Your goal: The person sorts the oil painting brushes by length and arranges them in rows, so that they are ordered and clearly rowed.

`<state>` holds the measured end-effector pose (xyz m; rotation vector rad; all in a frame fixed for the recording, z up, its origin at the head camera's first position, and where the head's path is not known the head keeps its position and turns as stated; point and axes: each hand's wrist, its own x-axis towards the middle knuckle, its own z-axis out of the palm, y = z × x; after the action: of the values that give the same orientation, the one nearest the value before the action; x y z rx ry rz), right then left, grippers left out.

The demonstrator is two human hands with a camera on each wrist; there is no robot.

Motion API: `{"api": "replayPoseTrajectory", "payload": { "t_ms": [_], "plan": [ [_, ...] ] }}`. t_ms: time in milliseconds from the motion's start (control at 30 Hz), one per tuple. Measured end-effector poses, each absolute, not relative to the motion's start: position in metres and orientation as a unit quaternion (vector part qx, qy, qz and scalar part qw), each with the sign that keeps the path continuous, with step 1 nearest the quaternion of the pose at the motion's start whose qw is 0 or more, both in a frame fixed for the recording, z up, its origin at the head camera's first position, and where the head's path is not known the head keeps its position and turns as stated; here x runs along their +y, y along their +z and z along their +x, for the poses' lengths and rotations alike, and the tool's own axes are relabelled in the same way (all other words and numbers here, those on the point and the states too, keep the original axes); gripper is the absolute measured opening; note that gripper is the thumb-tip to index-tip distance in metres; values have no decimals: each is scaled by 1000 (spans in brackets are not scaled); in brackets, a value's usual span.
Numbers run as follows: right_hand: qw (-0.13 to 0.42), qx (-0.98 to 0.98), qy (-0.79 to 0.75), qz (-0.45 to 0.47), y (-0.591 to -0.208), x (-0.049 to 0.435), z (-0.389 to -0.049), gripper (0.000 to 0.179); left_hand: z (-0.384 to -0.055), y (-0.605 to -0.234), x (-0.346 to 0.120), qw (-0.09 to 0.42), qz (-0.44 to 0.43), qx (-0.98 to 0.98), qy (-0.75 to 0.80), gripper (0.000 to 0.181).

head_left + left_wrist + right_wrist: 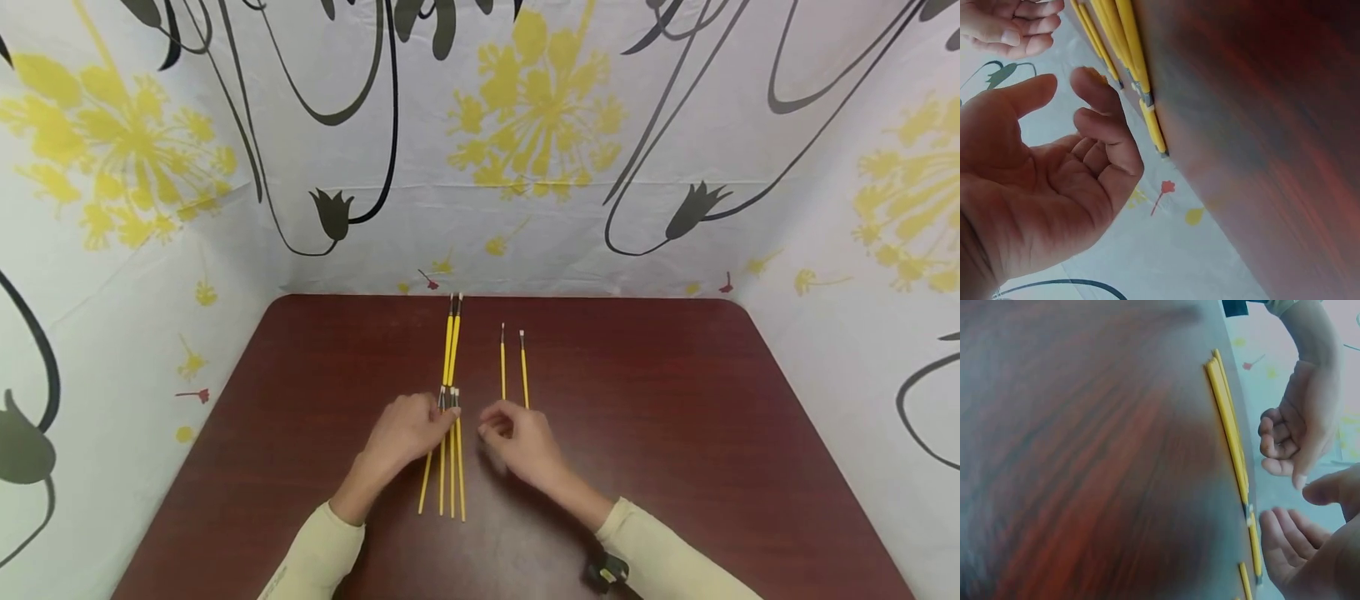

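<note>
My left hand (411,429) is over the bristle ends of several yellow-handled paintbrushes (452,483), which lie side by side, handles toward me. In the left wrist view its thumb and fingers curve loosely with a gap between them and hold nothing. Beyond it, two more paintbrushes (448,342) lie close together, bristles pointing away. My right hand (525,442) hovers just right of the near group, fingers loosely bent; the right wrist view shows nothing in it. Two separate paintbrushes (524,371) lie past its knuckles, their lower handles hidden behind the hand.
The brushes lie on a dark red-brown table (675,417) with rounded far corners. A white patterned cloth (540,242) rises behind the table and along both sides. A small black device (607,571) is by the right sleeve at the near edge of the view.
</note>
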<state>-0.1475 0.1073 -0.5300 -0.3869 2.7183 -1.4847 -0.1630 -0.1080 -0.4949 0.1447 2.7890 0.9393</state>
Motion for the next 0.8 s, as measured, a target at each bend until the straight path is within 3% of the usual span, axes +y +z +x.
{"api": "replayPoseTrajectory", "payload": {
  "t_ms": [133,433,800],
  "plan": [
    [-30,855,-506,-109,-528,115,-156,27,-170,-494,-101,77,71,937,332,33],
    [-84,879,-464,-70,-538,134,-179,55,-191,-494,-77,63,107,916,382,54],
    [-47,913,-401,-55,-538,139,-198,65,-226,-499,-47,96,122,915,373,61]
  ]
}}
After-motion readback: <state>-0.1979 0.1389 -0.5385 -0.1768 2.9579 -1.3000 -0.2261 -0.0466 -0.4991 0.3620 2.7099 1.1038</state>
